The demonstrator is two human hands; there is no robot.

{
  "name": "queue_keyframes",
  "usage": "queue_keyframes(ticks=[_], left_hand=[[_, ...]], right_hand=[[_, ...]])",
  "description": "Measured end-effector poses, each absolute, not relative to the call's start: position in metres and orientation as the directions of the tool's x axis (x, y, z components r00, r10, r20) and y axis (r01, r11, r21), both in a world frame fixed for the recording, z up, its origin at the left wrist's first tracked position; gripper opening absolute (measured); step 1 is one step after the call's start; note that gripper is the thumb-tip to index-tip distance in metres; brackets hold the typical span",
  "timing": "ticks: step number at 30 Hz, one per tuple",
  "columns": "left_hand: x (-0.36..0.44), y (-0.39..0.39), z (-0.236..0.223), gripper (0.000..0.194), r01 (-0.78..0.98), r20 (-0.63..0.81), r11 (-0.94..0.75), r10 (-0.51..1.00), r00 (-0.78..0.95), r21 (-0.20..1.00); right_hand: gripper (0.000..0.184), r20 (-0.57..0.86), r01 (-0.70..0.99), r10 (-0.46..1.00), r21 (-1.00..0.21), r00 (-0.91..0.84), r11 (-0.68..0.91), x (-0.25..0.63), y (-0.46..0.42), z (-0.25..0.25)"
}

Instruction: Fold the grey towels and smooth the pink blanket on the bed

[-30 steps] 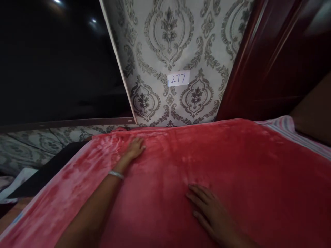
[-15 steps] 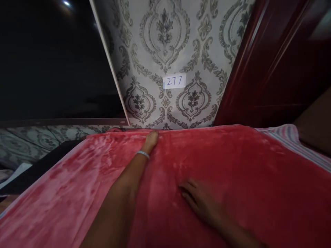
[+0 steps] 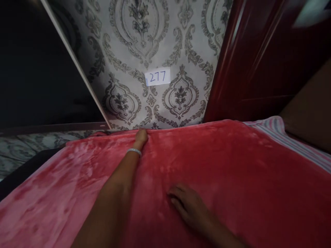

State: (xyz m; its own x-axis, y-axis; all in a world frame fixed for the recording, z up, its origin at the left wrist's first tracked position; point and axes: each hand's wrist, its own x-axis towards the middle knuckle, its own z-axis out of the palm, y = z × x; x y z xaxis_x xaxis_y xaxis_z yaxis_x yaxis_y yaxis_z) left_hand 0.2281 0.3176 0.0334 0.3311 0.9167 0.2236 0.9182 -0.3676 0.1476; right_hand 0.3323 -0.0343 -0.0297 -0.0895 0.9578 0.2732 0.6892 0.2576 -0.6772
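A red plush blanket (image 3: 232, 165) covers the bed in front of me. My left hand (image 3: 141, 137) reaches to the blanket's far edge by the wall, a silver bangle on its wrist; its fingers curl over the edge and are hidden. My right hand (image 3: 187, 205) lies flat on the blanket nearer to me, fingers stretched out and a little apart, holding nothing.
Patterned grey wallpaper with a white label reading 277 (image 3: 157, 76) is behind the bed. A dark red wooden panel (image 3: 258, 58) stands at the right, a dark window (image 3: 33, 69) at the left. A striped sheet (image 3: 281, 132) shows at the right edge.
My left hand slid from the left part of the blanket up to its far edge by the wall. My right hand stayed flat on the blanket. The view shifted right.
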Motion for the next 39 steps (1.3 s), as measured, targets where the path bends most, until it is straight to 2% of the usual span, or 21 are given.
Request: queue_keyframes(ticks=[4, 6, 8, 11, 16, 19, 21, 23, 26, 27, 32, 39], left_hand=[[0.224, 0.292, 0.041, 0.048, 0.9, 0.282, -0.422, 0.882, 0.378, 0.113], [0.221, 0.275, 0.032, 0.057, 0.875, 0.285, -0.481, 0.847, 0.449, 0.054], [0.219, 0.261, 0.018, 0.062, 0.885, 0.186, -0.465, 0.87, 0.457, 0.001], [0.22, 0.251, 0.004, 0.062, 0.891, 0.122, -0.451, 0.883, 0.453, -0.043], [0.221, 0.249, 0.009, 0.062, 0.892, 0.12, -0.445, 0.884, 0.451, -0.073], [0.221, 0.251, 0.01, 0.063, 0.887, 0.137, -0.452, 0.877, 0.461, -0.09], [0.22, 0.254, 0.007, 0.063, 0.887, 0.146, -0.449, 0.876, 0.461, -0.105], [0.219, 0.257, 0.004, 0.063, 0.887, 0.149, -0.45, 0.875, 0.461, -0.105], [0.218, 0.261, 0.001, 0.063, 0.887, 0.141, -0.454, 0.876, 0.462, -0.089], [0.218, 0.262, 0.0, 0.064, 0.885, 0.143, -0.457, 0.874, 0.465, -0.083], [0.213, 0.267, -0.004, 0.063, 0.868, 0.203, -0.493, 0.845, 0.495, -0.066], [0.211, 0.266, -0.005, 0.061, 0.856, 0.205, -0.514, 0.833, 0.514, -0.057]], right_hand=[[0.021, 0.237, 0.725, 0.967, -0.65, -0.091, 0.227, 0.331, -0.03, -0.019], [0.02, 0.228, 0.74, 0.969, -0.636, -0.093, 0.22, 0.331, -0.027, -0.014], [0.02, 0.223, 0.749, 0.97, -0.625, -0.097, 0.219, 0.331, -0.025, -0.01], [0.021, 0.231, 0.753, 0.969, -0.621, -0.089, 0.217, 0.33, -0.023, -0.009], [0.025, 0.335, 0.665, 0.937, -0.68, -0.095, 0.311, 0.352, -0.022, -0.01], [0.026, 0.427, 0.692, 0.904, -0.658, 0.017, 0.297, 0.409, -0.015, -0.007], [0.029, 0.453, 0.752, 0.877, -0.632, 0.163, 0.187, 0.466, -0.008, -0.002], [0.034, 0.44, 0.772, 0.815, -0.635, 0.377, -0.014, 0.529, -0.004, 0.005], [0.039, 0.392, 0.688, 0.609, -0.619, 0.689, -0.38, 0.616, -0.001, 0.013], [0.042, 0.381, 0.65, 0.553, -0.615, 0.74, -0.446, 0.639, 0.0, 0.015], [0.052, 0.285, 0.504, 0.422, -0.594, 0.86, -0.627, 0.712, 0.009, 0.009], [0.047, 0.118, 0.377, 0.373, -0.522, 0.92, -0.765, 0.767, 0.03, -0.005]])
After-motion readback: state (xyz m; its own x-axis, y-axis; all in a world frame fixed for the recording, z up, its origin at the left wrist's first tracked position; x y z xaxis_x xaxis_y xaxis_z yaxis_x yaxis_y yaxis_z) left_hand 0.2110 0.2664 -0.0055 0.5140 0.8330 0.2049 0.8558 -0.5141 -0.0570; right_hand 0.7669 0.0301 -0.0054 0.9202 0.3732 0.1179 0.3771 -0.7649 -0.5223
